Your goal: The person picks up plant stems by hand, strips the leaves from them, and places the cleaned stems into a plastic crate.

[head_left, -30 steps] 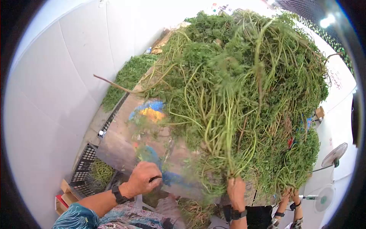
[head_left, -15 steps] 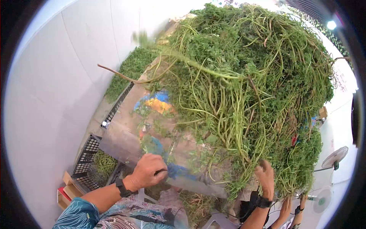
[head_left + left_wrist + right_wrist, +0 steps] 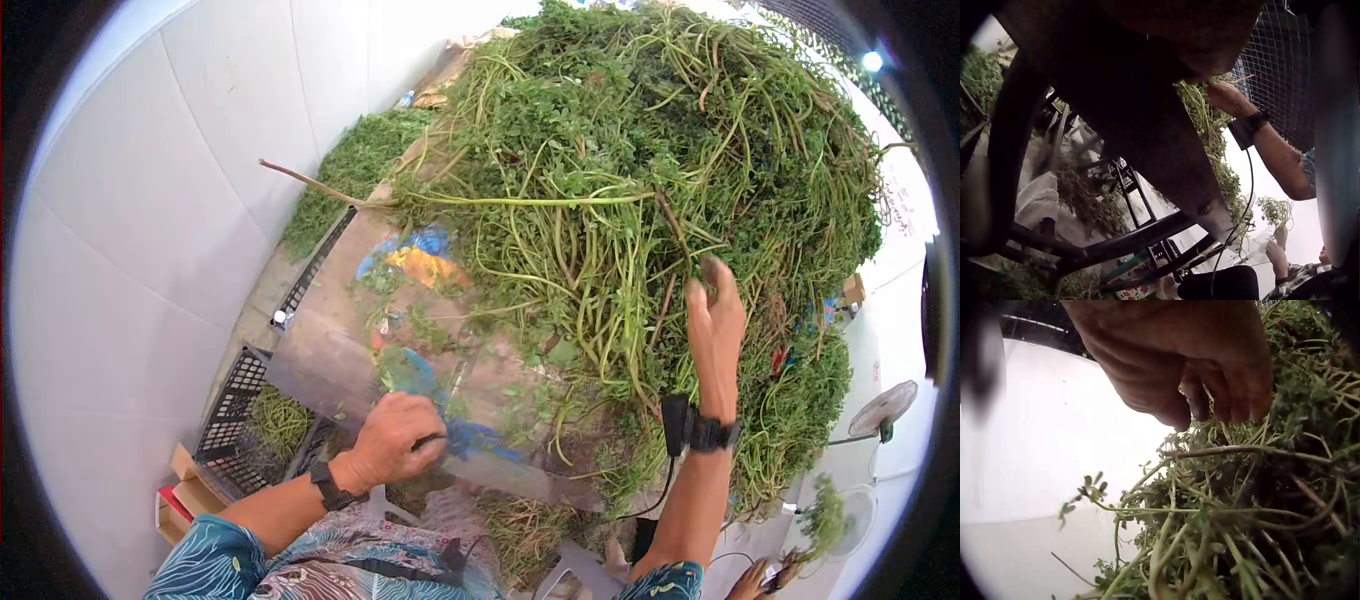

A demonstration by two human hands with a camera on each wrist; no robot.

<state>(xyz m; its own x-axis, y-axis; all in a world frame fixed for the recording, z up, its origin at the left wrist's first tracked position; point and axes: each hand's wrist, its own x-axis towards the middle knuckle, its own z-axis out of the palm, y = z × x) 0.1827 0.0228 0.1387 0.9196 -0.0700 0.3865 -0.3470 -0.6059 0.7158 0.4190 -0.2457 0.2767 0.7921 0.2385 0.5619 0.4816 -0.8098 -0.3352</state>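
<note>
Smooth white walls — right hand (image 3: 712, 322), fingers curled into stringy green stems (image 3: 620, 180); left hand (image 3: 400, 435) gripping table edge (image 3: 330, 385).

The heap of stems (image 3: 640, 200) is green, paler in the long stalks and darker in the leafy tops. The table sheet (image 3: 400, 330) shows dull brown with blue and orange-yellow patches. At near left the crate (image 3: 225, 425) is black mesh. The sleeve (image 3: 205, 570) carries a teal leaf pattern. Both wrist straps (image 3: 712, 433) are black.
</note>
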